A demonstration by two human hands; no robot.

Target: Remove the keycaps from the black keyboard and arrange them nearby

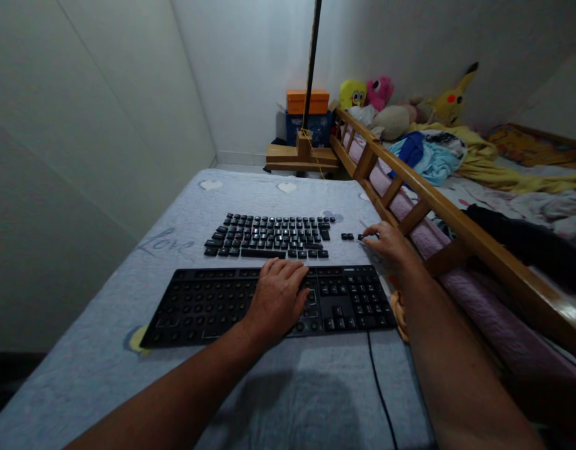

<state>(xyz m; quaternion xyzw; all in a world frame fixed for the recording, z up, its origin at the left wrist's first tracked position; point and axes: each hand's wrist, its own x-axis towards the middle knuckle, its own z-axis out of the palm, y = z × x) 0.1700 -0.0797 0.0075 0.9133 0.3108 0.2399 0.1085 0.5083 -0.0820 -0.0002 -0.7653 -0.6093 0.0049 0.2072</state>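
A pale-blue patterned cloth is covering the surface, and a black keyboard is lying on it, its main section showing bare key mounts. Across the keyboard, the left hand is resting in a wide, flat spread. Just behind the keyboard, rows of loose keycaps are lying; behind its right end, 2 separate caps are sitting. Beside these, the right hand is holding its fingertips narrowly together near a thin rod; I cannot tell what they are gripping. Right of the keyboard, a wooden rail is running alongside.
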